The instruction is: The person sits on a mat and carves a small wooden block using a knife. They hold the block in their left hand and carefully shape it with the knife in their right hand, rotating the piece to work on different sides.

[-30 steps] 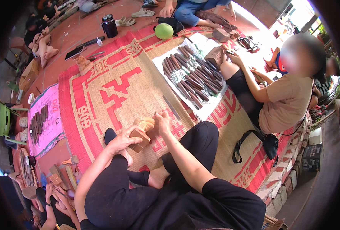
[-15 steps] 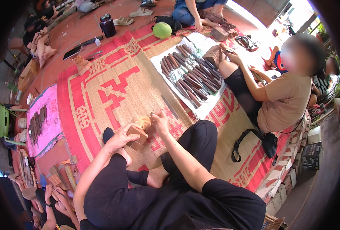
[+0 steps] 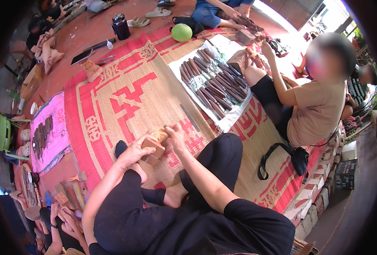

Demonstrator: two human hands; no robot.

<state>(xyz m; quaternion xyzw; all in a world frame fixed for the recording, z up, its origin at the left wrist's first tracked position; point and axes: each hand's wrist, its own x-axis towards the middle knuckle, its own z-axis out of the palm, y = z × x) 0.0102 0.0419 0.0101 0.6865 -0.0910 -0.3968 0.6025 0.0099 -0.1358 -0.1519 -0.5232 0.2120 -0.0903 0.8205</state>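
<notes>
My left hand (image 3: 135,151) is wrapped round a wood carving with a square brown base (image 3: 154,152), tilted above the mat between my crossed legs. Its paler, rounded upper part (image 3: 159,135) points away from me. My right hand (image 3: 176,134) is closed at that pale end, thumb and fingers pinched together. Whatever sits in the pinch is too small to make out. Beneath the carving lies the red and straw-coloured woven mat (image 3: 163,95).
Several dark-handled carving tools (image 3: 216,85) lie on a white cloth ahead to the right. A person (image 3: 320,97) sits beside it, handling a brown carving. A green round fruit (image 3: 181,32), a dark flask (image 3: 120,26) and a black bag (image 3: 300,160) stand or lie around.
My right hand has shifted slightly left and down against the carving's pale end; my left hand keeps its hold. The person on the right has raised a hand over their work.
</notes>
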